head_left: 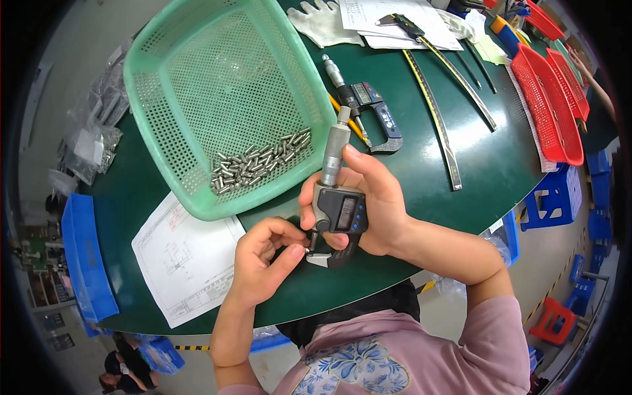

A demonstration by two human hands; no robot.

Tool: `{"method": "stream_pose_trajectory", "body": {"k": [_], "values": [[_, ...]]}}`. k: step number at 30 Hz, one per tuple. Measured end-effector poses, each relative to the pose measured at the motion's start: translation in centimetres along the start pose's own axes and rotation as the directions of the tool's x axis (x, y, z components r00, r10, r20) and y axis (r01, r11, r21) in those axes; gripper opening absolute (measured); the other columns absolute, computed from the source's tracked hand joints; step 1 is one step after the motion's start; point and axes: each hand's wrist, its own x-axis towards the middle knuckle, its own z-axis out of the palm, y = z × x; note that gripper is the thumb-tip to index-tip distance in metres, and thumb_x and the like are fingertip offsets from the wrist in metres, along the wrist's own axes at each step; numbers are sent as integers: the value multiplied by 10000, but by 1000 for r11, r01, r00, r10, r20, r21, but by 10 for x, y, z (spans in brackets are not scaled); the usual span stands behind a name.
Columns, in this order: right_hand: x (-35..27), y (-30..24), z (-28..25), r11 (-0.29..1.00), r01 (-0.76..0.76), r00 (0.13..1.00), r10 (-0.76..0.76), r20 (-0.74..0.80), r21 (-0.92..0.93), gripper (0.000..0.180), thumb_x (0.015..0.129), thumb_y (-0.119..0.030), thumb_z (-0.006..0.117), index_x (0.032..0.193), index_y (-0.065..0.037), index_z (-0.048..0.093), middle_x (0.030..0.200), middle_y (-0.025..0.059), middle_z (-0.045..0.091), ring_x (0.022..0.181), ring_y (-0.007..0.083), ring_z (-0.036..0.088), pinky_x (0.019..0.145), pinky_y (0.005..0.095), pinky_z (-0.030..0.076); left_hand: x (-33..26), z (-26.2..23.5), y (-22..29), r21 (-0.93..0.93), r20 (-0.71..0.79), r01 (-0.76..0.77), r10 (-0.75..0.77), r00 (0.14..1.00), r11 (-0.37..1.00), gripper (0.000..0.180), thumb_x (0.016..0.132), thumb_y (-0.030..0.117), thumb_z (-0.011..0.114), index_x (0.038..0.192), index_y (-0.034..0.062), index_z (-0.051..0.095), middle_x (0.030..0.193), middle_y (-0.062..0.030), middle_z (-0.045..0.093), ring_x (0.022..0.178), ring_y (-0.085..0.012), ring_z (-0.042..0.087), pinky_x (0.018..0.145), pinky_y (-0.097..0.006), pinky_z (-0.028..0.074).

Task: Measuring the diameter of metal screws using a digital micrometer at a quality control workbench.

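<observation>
One left hand (263, 263), one right hand (378, 204); two micrometers (332, 197); one caliper (413, 29); one green basket (224, 85); dozens of pins (253, 164), too heaped for an exact count; at least two papers (187, 263); at least two red baskets (543, 105); at least one glove (324, 23); one red stool (553, 321).

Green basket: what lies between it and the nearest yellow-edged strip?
Head view: a digital micrometer and a yellow stick; the right hand, holding another micrometer, partly overlaps that stretch.
</observation>
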Motion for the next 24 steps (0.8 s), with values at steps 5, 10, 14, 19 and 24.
{"method": "stream_pose_trajectory", "body": {"k": [5,10,14,19,24], "values": [[1,2,-1,998,36,999,-34,29,-58,676,789,-617,259,845,-3,536,684,125,564,432,150,455,381,218,368,-1,2,1,-62,-15,46,-47,999,997,149,775,-1,547,908,-23,482,878,-78,536,830,-131,529,762,-257,423],[1,2,-3,1000,10,1000,-10,-6,-2,694,813,-599,193,873,8,524,698,134,556,439,148,456,380,220,368,0,3,-2,-108,-13,-39,38,999,993,180,758,-36,549,919,-18,471,900,-76,524,856,-132,522,782,-260,415],[1,1,-2,1000,-3,1000,3,-16,11,679,802,-602,216,843,1,526,690,124,552,462,144,462,380,223,362,-1,3,-5,-134,-15,-66,65,998,989,204,748,-55,545,932,-17,464,920,-80,515,877,-138,518,803,-268,408],[1,0,-1,1000,10,999,-11,-46,-26,663,768,-631,284,806,-17,530,687,119,551,462,138,461,379,225,358,-1,3,-7,-130,-17,-49,47,999,990,215,746,-62,536,942,-18,461,916,-82,518,883,-140,517,805,-268,407],[2,-1,-3,1000,3,999,-3,-35,-3,655,755,-640,313,807,-26,536,684,113,554,450,135,459,379,228,360,2,5,-4,-115,-27,-60,57,998,992,206,750,-56,533,940,-21,464,909,-80,521,876,-138,518,798,-265,409]]}}
